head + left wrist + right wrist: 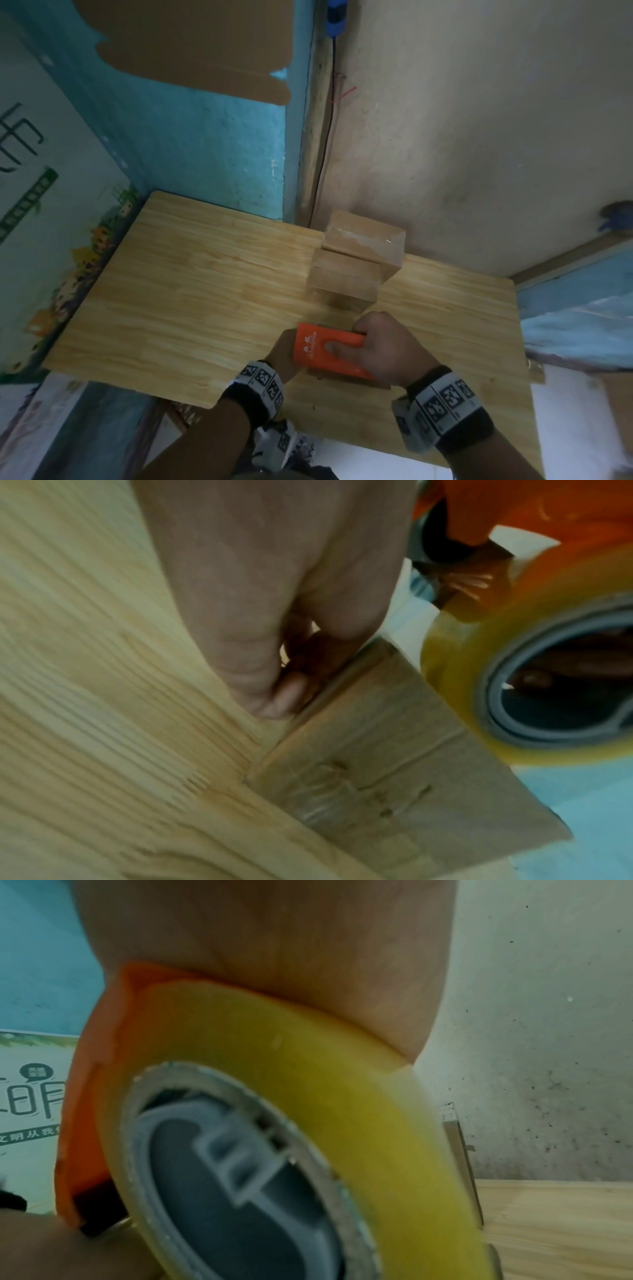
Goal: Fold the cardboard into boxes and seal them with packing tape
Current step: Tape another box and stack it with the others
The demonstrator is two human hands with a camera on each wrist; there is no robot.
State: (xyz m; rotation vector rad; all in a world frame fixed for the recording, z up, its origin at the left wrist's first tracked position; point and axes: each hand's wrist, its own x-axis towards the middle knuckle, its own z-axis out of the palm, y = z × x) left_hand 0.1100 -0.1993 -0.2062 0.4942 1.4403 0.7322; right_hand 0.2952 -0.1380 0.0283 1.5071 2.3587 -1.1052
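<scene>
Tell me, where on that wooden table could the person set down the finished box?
The widest bare patch is the table's left half, between the poster wall and the stacked boxes. A smaller strip lies right of the stack, toward the table's right edge. The near middle is crowded: both hands, the orange tape dispenser and the box under it.

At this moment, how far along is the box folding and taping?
Done: two cardboard boxes sit stacked at the table's far edge, the upper one showing glossy tape. In hand: the right hand runs the orange tape dispenser over a third box the left hand steadies. Left: flat cardboard against the wall.
</scene>
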